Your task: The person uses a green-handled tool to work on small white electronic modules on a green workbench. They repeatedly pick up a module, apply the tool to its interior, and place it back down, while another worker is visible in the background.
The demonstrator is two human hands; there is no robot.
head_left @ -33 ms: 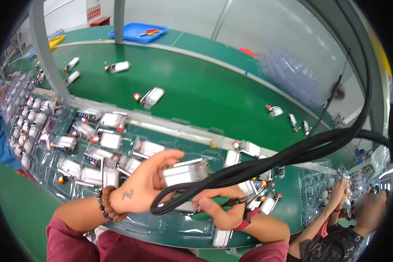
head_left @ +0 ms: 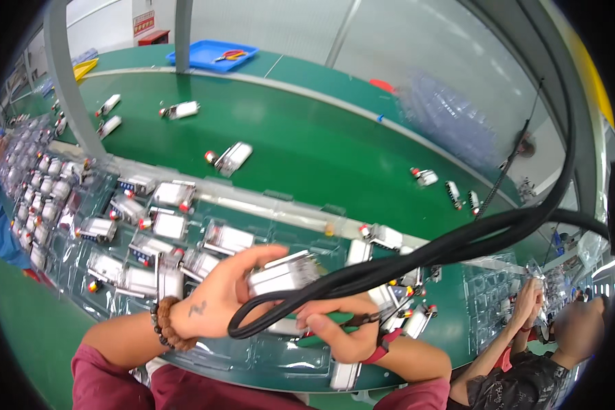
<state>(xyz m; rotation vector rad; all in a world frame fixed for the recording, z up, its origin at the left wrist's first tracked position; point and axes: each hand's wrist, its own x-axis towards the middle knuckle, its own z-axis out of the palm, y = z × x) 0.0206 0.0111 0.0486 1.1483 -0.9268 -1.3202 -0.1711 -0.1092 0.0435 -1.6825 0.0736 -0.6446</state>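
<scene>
Left grip (head_left: 215,298) clasps a white device (head_left: 280,275) between its digits, right grip (head_left: 348,336) clasping pliers (head_left: 359,319).

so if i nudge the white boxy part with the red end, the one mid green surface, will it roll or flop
The white boxy part with the red end probably won't roll, since it looks flat-sided. It should feel stiff rather than floppy, as its edges look straight. A push may swivel it, because that end juts out to one side.
</scene>
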